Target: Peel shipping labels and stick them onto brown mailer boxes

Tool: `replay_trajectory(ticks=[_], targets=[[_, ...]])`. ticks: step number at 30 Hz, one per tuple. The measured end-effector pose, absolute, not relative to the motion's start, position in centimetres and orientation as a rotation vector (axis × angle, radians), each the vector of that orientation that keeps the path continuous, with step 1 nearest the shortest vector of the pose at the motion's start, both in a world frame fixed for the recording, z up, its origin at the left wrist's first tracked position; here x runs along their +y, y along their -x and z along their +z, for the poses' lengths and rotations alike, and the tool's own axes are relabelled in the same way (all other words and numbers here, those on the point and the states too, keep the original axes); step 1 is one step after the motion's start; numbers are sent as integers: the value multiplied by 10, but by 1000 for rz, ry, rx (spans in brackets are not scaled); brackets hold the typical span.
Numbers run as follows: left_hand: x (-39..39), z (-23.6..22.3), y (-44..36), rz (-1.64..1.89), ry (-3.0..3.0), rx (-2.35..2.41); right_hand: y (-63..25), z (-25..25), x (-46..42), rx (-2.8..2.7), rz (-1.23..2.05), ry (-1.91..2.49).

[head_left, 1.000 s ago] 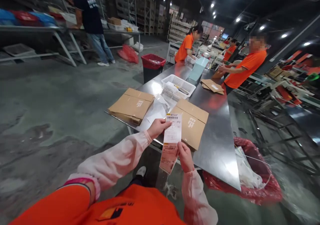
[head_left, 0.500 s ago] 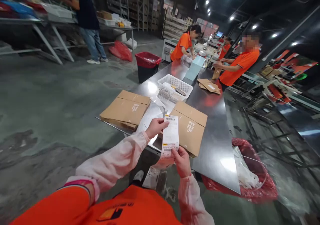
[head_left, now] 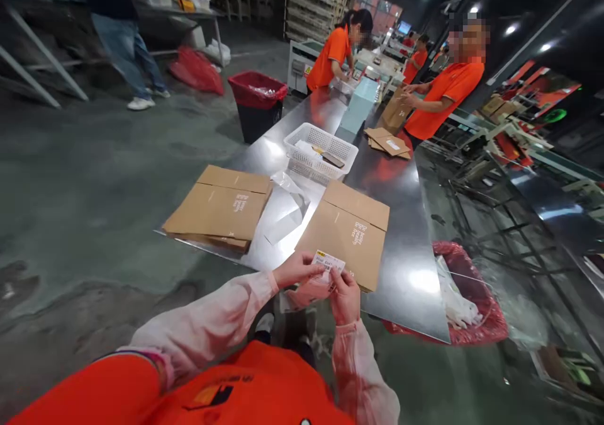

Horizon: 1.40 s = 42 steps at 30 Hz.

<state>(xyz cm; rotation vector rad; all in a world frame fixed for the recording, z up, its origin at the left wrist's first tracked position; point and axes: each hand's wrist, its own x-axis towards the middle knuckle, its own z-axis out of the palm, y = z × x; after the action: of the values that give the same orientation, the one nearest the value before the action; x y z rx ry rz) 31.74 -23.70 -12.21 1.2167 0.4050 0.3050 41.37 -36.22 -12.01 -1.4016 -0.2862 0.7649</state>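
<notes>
My left hand (head_left: 296,270) and my right hand (head_left: 345,295) pinch a strip of printed shipping labels (head_left: 329,260) between them, close together at the table's near edge. Barcode print and a yellow mark show on the top label; the rest of the strip folds down below my fingers, partly hidden. Just beyond my hands lies a stack of flattened cardboard boxes (head_left: 344,223) with white lettering. To its left is a second stack of flat boxes (head_left: 221,204). Clear plastic or shiny backing sheet (head_left: 287,189) lies between the stacks.
A white plastic basket (head_left: 302,154) with a dark tool stands mid-table on the metal table (head_left: 406,249). Co-workers in orange work at the far end, one holding a cardboard box (head_left: 395,111). Red-lined bins stand left (head_left: 257,91) and right (head_left: 491,324) of the table.
The left hand has come down and nearer the right, so the label strip that was stretched upright is now gathered and folded between both hands. The view has shifted slightly.
</notes>
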Motion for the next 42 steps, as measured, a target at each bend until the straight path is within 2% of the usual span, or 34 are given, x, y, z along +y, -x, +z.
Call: replay_trajectory(ticks=[4,9,15,18,24,27,31,33,36,39,42], targets=[[-245,-132,-330,310,-1162,518,-440,-116,-366,-370,593,1603],[-257,-139,-345,324,-1102,592,-473,-99,-362,-695,863,1706],[-297,-161,-362,518,-1004,827,-484,-113,-375,-746,793,1870],[-312,-170,-365,504,-911,843,-497,-126,-377,-811,779,1881],[-312,-186,-366,337,-737,765,-565,-144,-304,-1012,377,1991],[-318,-204,-363,347,-696,797,-598,-154,-262,-1023,310,2123],[-348,-230,-329,321,-710,842,-608,-168,-251,-1037,206,2243],[-363,-235,-303,287,-746,851,-597,-173,-257,-1269,136,2303],[-358,-224,-281,253,-847,793,-571,-177,-261,-1773,141,2378],[-312,-193,-296,344,-1023,814,-546,-182,-272,-1604,142,2625],[-248,-161,-342,487,-1306,1037,-540,-201,-307,-1629,142,2457]])
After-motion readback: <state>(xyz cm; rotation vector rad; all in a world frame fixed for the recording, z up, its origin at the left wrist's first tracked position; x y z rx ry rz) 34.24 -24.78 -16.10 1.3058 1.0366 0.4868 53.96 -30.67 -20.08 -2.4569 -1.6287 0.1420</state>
